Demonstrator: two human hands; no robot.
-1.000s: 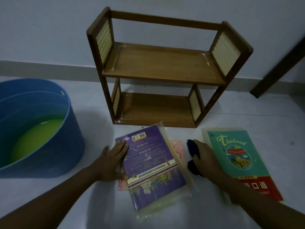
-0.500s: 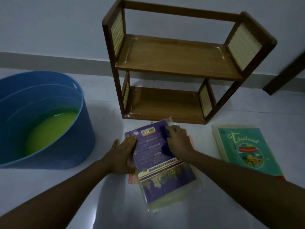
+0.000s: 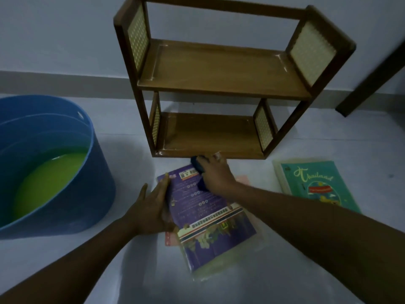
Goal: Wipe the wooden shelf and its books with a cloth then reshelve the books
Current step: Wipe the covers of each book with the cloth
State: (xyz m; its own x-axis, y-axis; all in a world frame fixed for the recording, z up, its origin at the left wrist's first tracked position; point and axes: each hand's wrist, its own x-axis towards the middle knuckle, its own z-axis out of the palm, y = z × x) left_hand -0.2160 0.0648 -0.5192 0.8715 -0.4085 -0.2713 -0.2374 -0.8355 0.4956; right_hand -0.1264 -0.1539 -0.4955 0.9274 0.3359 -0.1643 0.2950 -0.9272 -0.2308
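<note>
Head view. Purple book (image 3: 206, 218), 6 o'clock of the empty wooden shelf (image 3: 221, 84): left hand (image 3: 151, 209) flat, fingers together, bracing its edge; right hand (image 3: 215, 174) clamped on dark cloth (image 3: 198, 167) at the cover's far end. Risk: damp cloth may warp the cover. Blue tub (image 3: 94, 172), 9 o'clock: yellow-green liquid (image 3: 46, 185). Thailand book (image 3: 315, 183), 3 o'clock.

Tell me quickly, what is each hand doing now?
Left hand: open, flat against the purple book.
Right hand: closed on the dark blue cloth.
</note>
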